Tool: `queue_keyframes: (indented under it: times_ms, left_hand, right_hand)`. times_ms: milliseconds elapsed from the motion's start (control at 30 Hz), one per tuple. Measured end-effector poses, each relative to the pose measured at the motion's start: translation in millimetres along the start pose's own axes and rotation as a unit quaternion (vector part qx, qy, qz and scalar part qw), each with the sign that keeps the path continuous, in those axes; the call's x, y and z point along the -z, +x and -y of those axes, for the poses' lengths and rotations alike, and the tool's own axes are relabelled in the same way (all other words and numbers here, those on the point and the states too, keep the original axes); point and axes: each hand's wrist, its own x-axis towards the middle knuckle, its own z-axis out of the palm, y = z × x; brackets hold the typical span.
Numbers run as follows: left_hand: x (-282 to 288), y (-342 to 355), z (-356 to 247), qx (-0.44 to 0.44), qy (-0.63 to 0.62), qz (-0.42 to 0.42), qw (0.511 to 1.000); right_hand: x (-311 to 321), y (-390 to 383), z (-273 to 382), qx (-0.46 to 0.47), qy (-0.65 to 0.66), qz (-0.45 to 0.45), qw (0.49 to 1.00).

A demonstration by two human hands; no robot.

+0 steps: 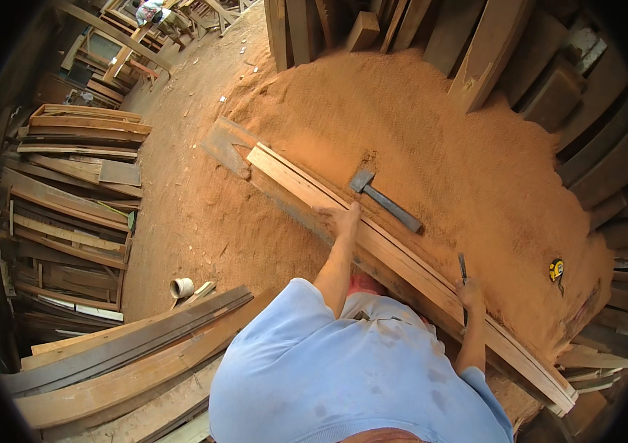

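Across frame centre, slanting to lower right: long pale-brown wooden beam [410, 262] under left hand [342, 220], grip unclear; right hand [471, 294] nearer lower-right end, fingers clenched round slim dark tool [463, 267].

Right hand [469, 293] hiding the middle of the dark tool [462, 263], left hand [340, 220] covering a patch of pale timber [410, 258], and the distant worker [155, 13] is too small to make out!
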Motion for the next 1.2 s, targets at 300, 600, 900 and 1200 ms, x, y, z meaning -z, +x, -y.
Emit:
queue_keyframes:
  times_ms: [300, 600, 900, 1200]
  left_hand:
    - [0.8, 66.5, 89.7, -0.087, -0.162, -0.075, 0.980]
    - [43.1, 13.2, 142.3, 0.069, -0.338, -0.036, 0.938]
    - [31.0, -8.5, 180.7, 0.085, -0.412, 0.081, 0.904]
    - [21.8, -3.8, 179.3, 0.092, -0.466, 0.070, 0.877]
  right_hand:
    - [20.7, -18.0, 13.8, 0.088, -0.030, 0.064, 0.994]
    - [6.3, -26.8, -19.0, 0.050, 0.019, 0.116, 0.992]
    - [-30.3, -35.5, -68.4, 0.071, 0.107, 0.105, 0.986]
    - [-16.9, -34.0, -55.4, 0.050, 0.024, 0.145, 0.988]
